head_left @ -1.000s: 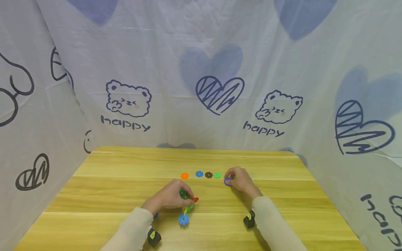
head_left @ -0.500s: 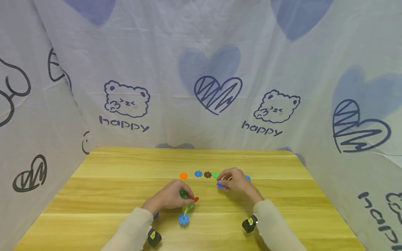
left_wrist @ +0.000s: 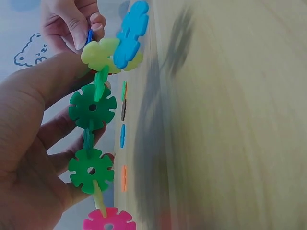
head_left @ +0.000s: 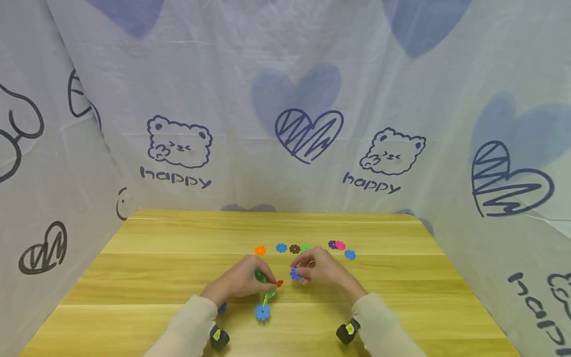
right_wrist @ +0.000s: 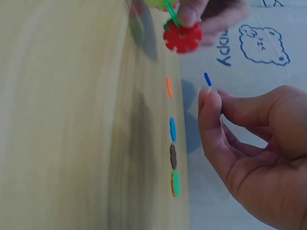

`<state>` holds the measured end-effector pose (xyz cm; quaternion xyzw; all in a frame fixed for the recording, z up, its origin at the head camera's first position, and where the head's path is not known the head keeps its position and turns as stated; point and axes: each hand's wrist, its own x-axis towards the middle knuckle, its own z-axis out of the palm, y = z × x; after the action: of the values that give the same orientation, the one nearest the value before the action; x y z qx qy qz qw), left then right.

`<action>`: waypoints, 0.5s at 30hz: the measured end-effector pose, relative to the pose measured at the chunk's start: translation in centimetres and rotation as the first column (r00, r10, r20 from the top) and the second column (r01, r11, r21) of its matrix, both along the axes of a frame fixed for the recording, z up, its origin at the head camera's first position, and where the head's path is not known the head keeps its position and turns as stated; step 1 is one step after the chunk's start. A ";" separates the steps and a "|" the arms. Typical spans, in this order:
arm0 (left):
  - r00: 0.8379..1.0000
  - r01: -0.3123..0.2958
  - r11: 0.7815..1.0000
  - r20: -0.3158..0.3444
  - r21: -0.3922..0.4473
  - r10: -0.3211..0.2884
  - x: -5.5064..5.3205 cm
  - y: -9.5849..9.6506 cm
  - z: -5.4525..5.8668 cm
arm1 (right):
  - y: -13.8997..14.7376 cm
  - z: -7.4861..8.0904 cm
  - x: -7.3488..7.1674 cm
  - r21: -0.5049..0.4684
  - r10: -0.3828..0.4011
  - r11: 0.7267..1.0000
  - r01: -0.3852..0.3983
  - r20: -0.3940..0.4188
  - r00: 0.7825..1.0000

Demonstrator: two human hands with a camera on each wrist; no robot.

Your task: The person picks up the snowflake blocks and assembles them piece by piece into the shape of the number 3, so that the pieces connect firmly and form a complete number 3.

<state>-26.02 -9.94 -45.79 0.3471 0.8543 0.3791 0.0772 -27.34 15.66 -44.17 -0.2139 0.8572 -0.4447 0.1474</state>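
My left hand (head_left: pixel 243 276) holds a chain of interlocked notched plastic discs close over the table. In the left wrist view the chain runs from a light blue disc (left_wrist: pixel 132 33) and a yellow disc (left_wrist: pixel 98 53) through green discs (left_wrist: pixel 80 111) to a pink disc (left_wrist: pixel 108 220). A red disc (right_wrist: pixel 183 40) of the chain, at the left thumb in the right wrist view, faces the other hand. Thumb and forefinger of my right hand (head_left: pixel 320 267) pinch a blue notched disc (head_left: pixel 294 273), a short gap to the right of the red one.
Along the far part of the wooden table (head_left: pixel 178 233) lie loose discs: orange (head_left: pixel 260 250), blue (head_left: pixel 281 247), brown (head_left: pixel 294 249), green (head_left: pixel 306 247), purple (head_left: pixel 332 244), pink (head_left: pixel 340 245) and light blue (head_left: pixel 350 254). Printed cloth (head_left: pixel 241 163) hangs behind and on both sides.
My right hand has carried the blue disc left and nearer, toward the chain, uncovering the purple, pink and light blue discs. The left hand has stayed nearly still with its hold.
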 end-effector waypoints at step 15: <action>0.999 0.032 0.999 0.031 0.023 -0.033 -0.2 0.2 -0.2 | -1.5 -1.2 0.8 -0.063 0.034 0.998 -0.031 0.043 0.999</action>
<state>-26.17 -9.77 -46.00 0.3557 0.8430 0.3928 0.0927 -26.54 14.12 -45.37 -0.2224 0.8359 -0.4734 0.1665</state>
